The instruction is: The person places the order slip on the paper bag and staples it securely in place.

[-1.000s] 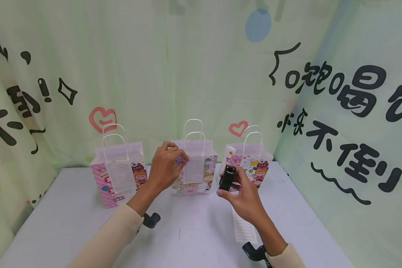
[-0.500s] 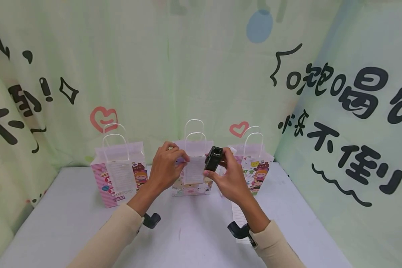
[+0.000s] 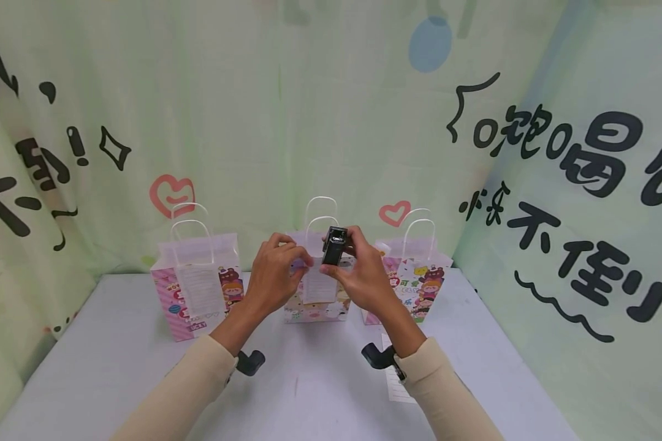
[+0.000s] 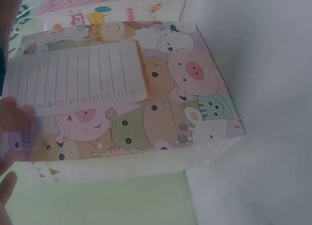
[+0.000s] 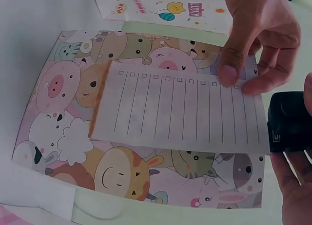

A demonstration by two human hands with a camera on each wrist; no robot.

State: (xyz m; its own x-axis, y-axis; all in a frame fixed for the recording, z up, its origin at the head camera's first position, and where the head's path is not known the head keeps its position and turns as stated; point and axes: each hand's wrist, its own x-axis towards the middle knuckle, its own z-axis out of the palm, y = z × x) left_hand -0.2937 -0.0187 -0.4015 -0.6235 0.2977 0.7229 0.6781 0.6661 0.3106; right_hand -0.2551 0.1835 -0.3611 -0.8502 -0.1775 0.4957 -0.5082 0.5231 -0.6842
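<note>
Fingers of the left hand [image 3: 278, 269] are pinched together on the upper left corner of the slip [image 3: 320, 285], at the mouth of the middle bag [image 4: 161, 118]. Fingers of the right hand [image 3: 366, 272] are clamped round the stapler [image 3: 334, 246], at the slip's top edge, on the right side; whether its jaws meet the paper cannot be told. Slip hangs flat against the bag's front, long axis running up and down, checkbox column along one side. Stapler stands near upright in the head view, top leaning slightly to the right. Middle bag stands upright on the white table [image 3: 309, 380], its white handle loops pointing up. Left bag [image 3: 165, 303], with a second slip [image 3: 201, 288] on its front, and right bag [image 3: 427, 288] stand on either side, apart from it. Loose slip [image 3: 397, 380] lies on the table near the right wrist, partly covered by the sleeve. Pale green curtain [image 3: 254, 122] backs the table, printed with black lettering, red hearts and a blue oval. Slip is white, ruled across its width, one small box ending each line. Stapler is black and blocky, with a glossy upper end. Middle bag carries cartoon animals, including pigs and a cat.
</note>
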